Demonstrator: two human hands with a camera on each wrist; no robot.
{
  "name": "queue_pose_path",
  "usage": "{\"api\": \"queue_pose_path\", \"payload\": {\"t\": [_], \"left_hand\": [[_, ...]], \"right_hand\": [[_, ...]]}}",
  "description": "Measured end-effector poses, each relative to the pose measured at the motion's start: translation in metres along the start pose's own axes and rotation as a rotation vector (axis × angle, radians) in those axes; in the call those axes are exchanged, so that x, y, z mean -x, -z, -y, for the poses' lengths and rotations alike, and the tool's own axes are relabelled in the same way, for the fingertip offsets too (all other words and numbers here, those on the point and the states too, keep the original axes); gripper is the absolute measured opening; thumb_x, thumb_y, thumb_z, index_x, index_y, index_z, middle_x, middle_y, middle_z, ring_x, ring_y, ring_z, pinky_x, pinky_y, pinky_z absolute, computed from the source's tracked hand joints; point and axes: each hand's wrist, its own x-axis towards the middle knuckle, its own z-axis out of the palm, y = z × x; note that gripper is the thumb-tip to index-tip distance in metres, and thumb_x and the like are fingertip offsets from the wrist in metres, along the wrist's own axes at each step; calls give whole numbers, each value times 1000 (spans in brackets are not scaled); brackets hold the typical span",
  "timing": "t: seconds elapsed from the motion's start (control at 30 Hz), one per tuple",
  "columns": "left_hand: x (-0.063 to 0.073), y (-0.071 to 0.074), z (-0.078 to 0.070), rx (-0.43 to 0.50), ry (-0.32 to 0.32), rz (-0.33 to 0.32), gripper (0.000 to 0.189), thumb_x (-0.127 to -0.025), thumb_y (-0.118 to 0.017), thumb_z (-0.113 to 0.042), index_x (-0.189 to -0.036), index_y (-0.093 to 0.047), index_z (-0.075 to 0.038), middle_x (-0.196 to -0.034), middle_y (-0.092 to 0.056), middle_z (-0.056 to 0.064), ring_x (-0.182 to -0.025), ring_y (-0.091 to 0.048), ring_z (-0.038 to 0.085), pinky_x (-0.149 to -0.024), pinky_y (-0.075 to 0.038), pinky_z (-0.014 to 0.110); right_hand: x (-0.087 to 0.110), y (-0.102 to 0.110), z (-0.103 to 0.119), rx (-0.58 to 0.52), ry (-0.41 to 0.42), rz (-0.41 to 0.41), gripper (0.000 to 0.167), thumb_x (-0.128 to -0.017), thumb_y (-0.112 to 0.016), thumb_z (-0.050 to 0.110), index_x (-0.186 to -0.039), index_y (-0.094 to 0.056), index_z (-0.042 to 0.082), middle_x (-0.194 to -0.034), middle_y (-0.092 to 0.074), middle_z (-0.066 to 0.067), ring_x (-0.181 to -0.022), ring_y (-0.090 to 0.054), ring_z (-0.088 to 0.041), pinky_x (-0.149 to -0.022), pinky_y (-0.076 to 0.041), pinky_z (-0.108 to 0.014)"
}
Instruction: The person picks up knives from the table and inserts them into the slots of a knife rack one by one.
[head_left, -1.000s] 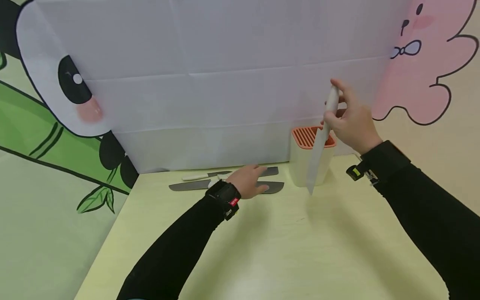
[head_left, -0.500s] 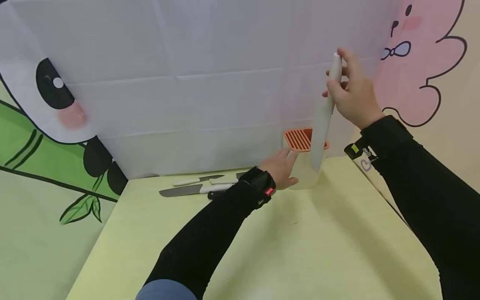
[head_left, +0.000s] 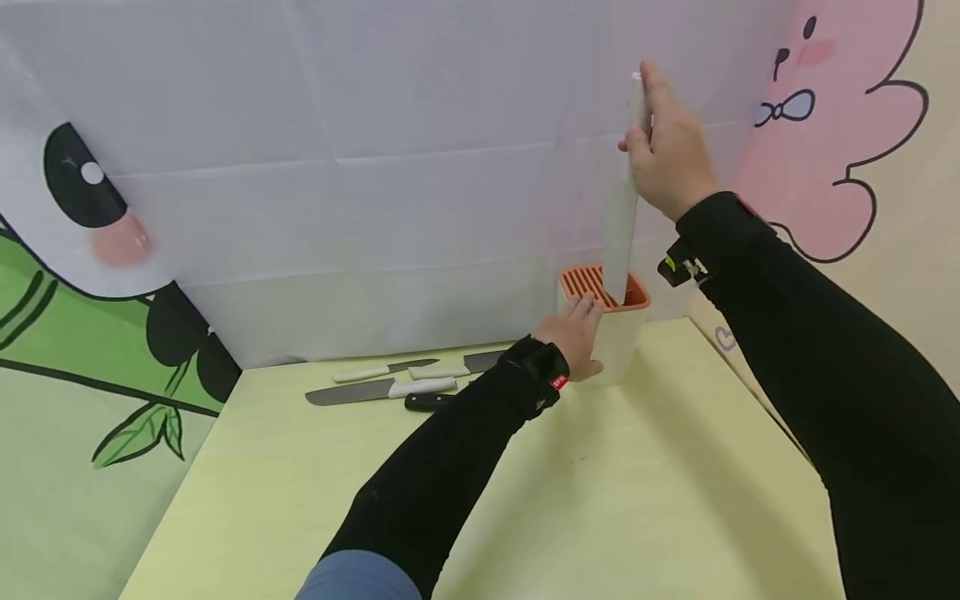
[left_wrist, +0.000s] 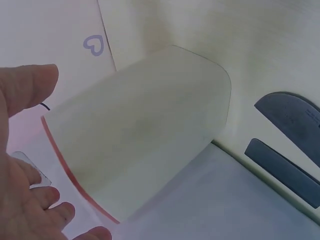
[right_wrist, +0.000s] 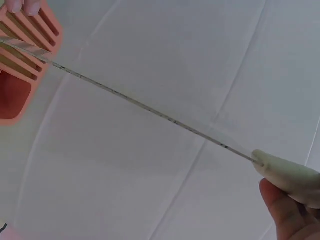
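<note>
My right hand (head_left: 671, 154) grips the white handle of a kitchen knife (head_left: 620, 233), high over the table. The blade points down, its tip at the orange slotted top (head_left: 585, 279) of a pale knife block (head_left: 618, 354). In the right wrist view the blade (right_wrist: 150, 111) shows edge-on, reaching the slots beside a larger opening. My left hand (head_left: 573, 337) is at the block's front left, fingertips on the orange top. The left wrist view shows the block's plain side (left_wrist: 140, 120), with that hand's thumb and fingers (left_wrist: 30, 82) spread around its upper end.
Left of the block lie several knives: a small white-handled knife (head_left: 367, 372), a cleaver (head_left: 483, 362), a broad knife (head_left: 348, 392) and a black handle (head_left: 427, 402). My left sleeve hides part of them. A white sheet (head_left: 412, 217) hangs behind the pale table (head_left: 300, 500).
My right hand has raised the knife, then moved it left over the block, with the tip now at the slots. My left hand has moved right, from over the knives to the block.
</note>
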Motion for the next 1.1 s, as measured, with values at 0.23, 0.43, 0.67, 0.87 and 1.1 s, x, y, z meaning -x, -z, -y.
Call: {"api": "queue_pose_path", "payload": {"t": [0.23, 0.43, 0.67, 0.87, 1.1], "left_hand": [[-3, -9, -5, -25, 54, 14, 99, -88, -60, -57, -156, -3, -15, -161, -10, 3, -146, -12, 18, -109, -33, 31], [-5, -12, -13, -61, 77, 50, 94, -89, -57, -59, -156, -4, -19, -162, -8, 0, -147, -7, 17, -112, -29, 38], [-5, -11, -17, -62, 82, 31, 93, -89, -57, -58, -157, -5, -21, -162, -8, -2, -147, -6, 15, -112, -29, 40], [-3, -8, -19, -65, 83, 42, 91, -90, -55, -58, -156, -4, -22, -162, -5, -2, -147, -4, 14, -112, -28, 40], [-1, -4, -21, -33, 79, 47, 89, -91, -56, -54, -157, -5, -22, -162, -5, -3, -147, -5, 14, -112, -29, 42]], "right_hand": [[-7, -19, -12, 10, -32, -11, 61, -101, -36, 10, -156, -10, 19, -149, -38, -10, -107, -59, -23, -102, -38, -31], [-8, -19, -22, 25, -61, -16, 62, -101, -36, 11, -156, -9, 23, -142, -45, -14, -110, -56, -25, -102, -37, -34], [-6, -19, -29, 54, -71, -38, 61, -101, -36, 12, -156, -11, 20, -143, -44, -13, -114, -52, -26, -104, -34, -33], [-3, -21, -34, 56, -70, -45, 60, -102, -36, 13, -156, -11, 19, -152, -35, -10, -125, -45, -28, -107, -31, -32], [1, -30, -46, 47, -62, -42, 59, -101, -37, 12, -156, -15, 16, -146, -40, -14, -125, -45, -29, -108, -31, -33]]}}
